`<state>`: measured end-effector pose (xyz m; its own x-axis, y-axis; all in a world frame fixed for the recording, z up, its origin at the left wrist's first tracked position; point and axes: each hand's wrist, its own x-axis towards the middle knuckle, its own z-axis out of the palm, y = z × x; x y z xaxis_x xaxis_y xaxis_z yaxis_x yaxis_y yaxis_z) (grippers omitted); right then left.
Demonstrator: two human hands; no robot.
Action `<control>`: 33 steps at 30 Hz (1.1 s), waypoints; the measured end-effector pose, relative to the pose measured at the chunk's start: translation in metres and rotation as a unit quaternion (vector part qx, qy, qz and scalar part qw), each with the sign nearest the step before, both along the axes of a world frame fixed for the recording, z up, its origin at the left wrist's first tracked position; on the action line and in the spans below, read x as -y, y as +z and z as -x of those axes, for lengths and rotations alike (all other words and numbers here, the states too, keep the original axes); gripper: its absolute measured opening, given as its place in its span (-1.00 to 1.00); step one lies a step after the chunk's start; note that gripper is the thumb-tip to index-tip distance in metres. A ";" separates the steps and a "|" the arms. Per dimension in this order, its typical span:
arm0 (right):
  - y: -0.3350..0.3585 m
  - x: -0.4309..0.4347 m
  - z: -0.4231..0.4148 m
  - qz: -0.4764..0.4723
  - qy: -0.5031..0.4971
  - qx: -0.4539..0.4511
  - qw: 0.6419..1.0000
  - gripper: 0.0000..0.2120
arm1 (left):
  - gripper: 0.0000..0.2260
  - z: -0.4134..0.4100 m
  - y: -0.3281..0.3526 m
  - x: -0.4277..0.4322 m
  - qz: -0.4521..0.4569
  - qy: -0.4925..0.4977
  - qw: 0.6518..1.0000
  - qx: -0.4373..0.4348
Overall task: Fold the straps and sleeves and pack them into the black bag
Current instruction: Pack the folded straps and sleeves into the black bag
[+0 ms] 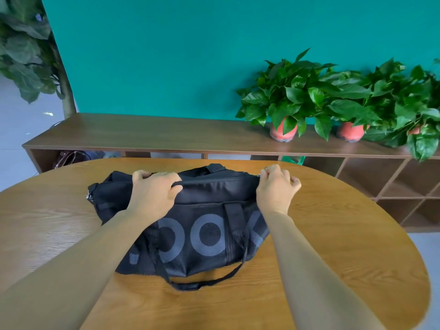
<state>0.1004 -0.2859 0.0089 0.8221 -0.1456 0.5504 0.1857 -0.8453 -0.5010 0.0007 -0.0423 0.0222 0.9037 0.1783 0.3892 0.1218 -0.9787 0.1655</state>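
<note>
A black bag (204, 236) with large grey letters lies on the round wooden table (333, 246), its zipper line (214, 181) running along the top. My left hand (153, 191) grips the bag's top edge near the left end of the zipper. At the right end, my right hand (276, 186) pinches something small, apparently the zipper pull. One carry handle (204, 283) hangs loose over the front of the bag onto the table. No straps or sleeves show outside the bag.
A long wooden shelf unit (166, 136) stands behind the table against a teal wall. Potted green plants (297, 96) in red pots stand on its right part. A dark bag (71, 158) sits in a left cubby. A large leafy plant (26, 55) rises at far left.
</note>
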 end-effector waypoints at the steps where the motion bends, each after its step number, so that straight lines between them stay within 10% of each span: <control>1: -0.001 0.005 -0.003 -0.001 -0.009 -0.010 1.000 -0.78 | -0.84 0.000 -0.001 0.000 0.002 -0.002 1.000 0.004; 8: 0.000 0.013 -0.004 -0.002 0.015 -0.043 0.999 -0.77 | -0.84 0.001 -0.001 -0.003 0.044 -0.013 0.999 0.015; 16: 0.003 0.001 0.015 0.127 0.235 -0.125 0.956 -0.25 | -0.60 0.022 -0.012 -0.044 0.048 0.065 0.995 0.055; 33: -0.010 -0.022 0.015 -0.021 0.200 -0.165 0.966 -0.45 | -0.49 0.017 -0.019 -0.052 0.041 0.110 0.993 0.024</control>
<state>0.0849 -0.2640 -0.0011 0.9472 0.2029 0.2485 0.3165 -0.7177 -0.6203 -0.0159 0.0097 0.0036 0.8196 0.4029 0.4074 0.3215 -0.9119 0.2551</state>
